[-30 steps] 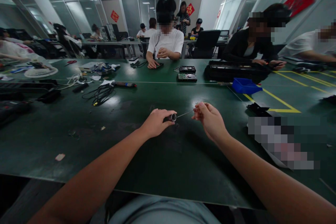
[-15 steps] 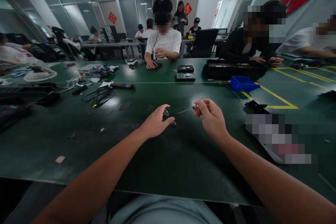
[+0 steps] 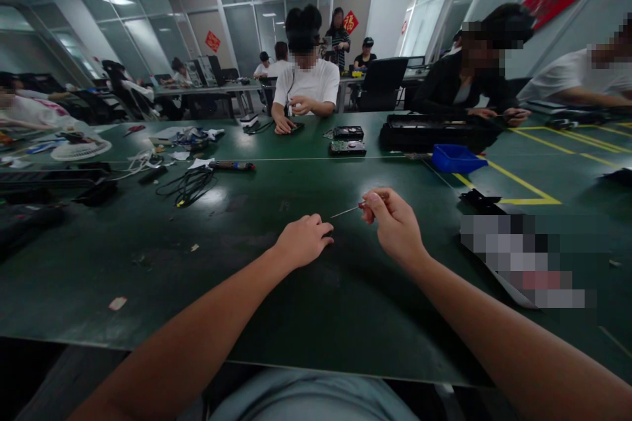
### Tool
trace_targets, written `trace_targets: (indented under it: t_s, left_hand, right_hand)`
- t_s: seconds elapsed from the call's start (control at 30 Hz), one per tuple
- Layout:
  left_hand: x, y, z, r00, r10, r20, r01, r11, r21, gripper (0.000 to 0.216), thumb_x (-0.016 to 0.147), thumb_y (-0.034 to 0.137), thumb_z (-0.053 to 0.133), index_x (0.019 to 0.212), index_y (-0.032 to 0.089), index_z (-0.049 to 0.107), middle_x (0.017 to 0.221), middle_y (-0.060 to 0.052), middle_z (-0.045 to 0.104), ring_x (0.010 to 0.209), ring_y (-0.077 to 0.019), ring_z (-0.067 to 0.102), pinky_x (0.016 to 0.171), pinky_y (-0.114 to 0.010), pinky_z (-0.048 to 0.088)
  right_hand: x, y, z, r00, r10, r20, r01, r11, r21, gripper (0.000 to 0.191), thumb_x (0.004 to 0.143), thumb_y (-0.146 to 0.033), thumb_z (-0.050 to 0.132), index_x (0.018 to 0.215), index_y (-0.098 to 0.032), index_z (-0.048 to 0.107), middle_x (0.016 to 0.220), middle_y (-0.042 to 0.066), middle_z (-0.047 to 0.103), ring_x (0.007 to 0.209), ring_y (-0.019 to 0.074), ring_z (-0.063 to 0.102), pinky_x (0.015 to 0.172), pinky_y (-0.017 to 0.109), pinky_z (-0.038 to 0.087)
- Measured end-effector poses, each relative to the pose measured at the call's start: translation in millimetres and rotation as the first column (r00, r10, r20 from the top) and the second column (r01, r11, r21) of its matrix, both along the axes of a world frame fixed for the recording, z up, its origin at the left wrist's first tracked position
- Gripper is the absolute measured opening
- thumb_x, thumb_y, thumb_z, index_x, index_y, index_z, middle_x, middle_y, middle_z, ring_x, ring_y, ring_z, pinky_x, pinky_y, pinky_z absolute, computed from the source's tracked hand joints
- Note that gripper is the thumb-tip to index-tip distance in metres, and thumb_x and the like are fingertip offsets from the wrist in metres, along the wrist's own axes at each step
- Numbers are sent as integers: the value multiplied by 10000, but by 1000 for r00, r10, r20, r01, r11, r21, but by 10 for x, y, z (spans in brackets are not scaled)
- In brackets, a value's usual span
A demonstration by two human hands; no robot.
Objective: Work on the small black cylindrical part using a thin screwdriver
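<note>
The thin tool was held just above the green table, its long axis running nearly level. The bare metal tip pointed left and the reddish handle end sat in the right hand. That hand pinched the handle between thumb and fingertips, with the remaining fingers folded in behind.

The left hand lay just below and left of the tool's tip, close to it but not touching, and it was the nearer hand to the tip. Its knuckles faced up and its fingers were drawn together and curled, tips down on the table. Whether anything was enclosed under them could not be seen. Nothing stood between the tip and this hand.

- Beyond the tool, well apart: two dark circuit units.
- Right of the tool and further back: a blue bin and a long black case.
- Right of the tool, near yellow floor-style lines: a small black part.
- Far left of the tool: a coil of black cable.
- Across the table: a person in a white shirt, occupied with their own hands.
</note>
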State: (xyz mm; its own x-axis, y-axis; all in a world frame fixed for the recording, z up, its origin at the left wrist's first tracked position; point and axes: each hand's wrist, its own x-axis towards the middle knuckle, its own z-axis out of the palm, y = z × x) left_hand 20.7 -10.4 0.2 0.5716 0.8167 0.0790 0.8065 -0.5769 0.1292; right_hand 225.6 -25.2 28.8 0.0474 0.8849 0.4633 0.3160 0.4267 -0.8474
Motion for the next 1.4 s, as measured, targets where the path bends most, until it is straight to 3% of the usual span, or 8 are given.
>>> trace_targets:
  t_s: [0.37,0.57,0.63,0.73,0.93,1.0,1.17,1.4]
  left_hand:
    - [-43,-8,34,979,63,192,-54,997,-54,247,953,379,536,1092,207,645,1037,-57,687,896,-226,643,711,-315,482]
    - [-133,0,59,873,95,478,-62,994,-86,297,944,359,520,1165,241,680,1131,-41,701,996,-214,647,849,-334,484]
    - [-183,30,57,812,128,569,-72,990,-120,291,931,352,527,1124,227,705,1106,-43,711,991,-209,647,863,-328,476]
    - [-240,94,47,686,227,691,-89,969,-230,280,919,371,514,996,201,722,936,-43,714,806,-177,629,731,-293,466]
    - [-308,192,78,212,566,797,-17,817,-576,222,839,354,543,881,162,647,846,-46,623,558,-88,473,445,-193,269]
    - [-361,215,122,113,613,782,48,783,-621,222,799,365,601,873,157,632,833,-39,593,541,-75,457,411,-178,221]
    - [-571,290,277,-3,605,796,27,796,-605,240,738,346,667,860,144,621,800,-25,572,520,-65,455,382,-161,215]
    - [-971,298,570,-155,582,798,-41,804,-594,160,772,211,549,878,116,623,731,-23,563,504,-90,483,439,-195,366]
  right_hand:
    - [-3,22,-28,999,2,-38,-2,1000,-10,221,973,-396,496,889,-219,597,659,-15,593,604,151,556,620,322,449]
    - [4,29,-24,999,-3,-45,3,1000,-9,221,979,-398,494,904,-222,605,671,-15,598,621,155,562,633,327,451]
    - [5,28,-19,999,-9,-48,8,1000,-10,226,977,-402,495,897,-221,605,673,-13,599,619,154,560,634,328,451]
    - [7,31,-19,999,-10,-50,9,1000,-21,234,976,-409,496,897,-219,606,680,-10,601,624,156,558,633,329,450]
    - [14,34,-7,998,-14,-59,12,999,-40,250,972,-422,493,891,-214,604,675,-9,593,623,157,551,633,330,448]
    - [17,33,0,999,-11,-49,9,999,-45,249,971,-421,494,889,-213,603,678,-7,592,627,158,550,635,330,448]
    - [31,50,-10,998,8,-64,-10,999,-42,240,967,-419,498,891,-216,600,675,-9,589,619,157,544,624,327,444]
    - [35,90,-54,997,17,-76,-20,999,-42,240,960,-431,513,883,-220,599,669,-12,592,612,156,548,622,322,446]
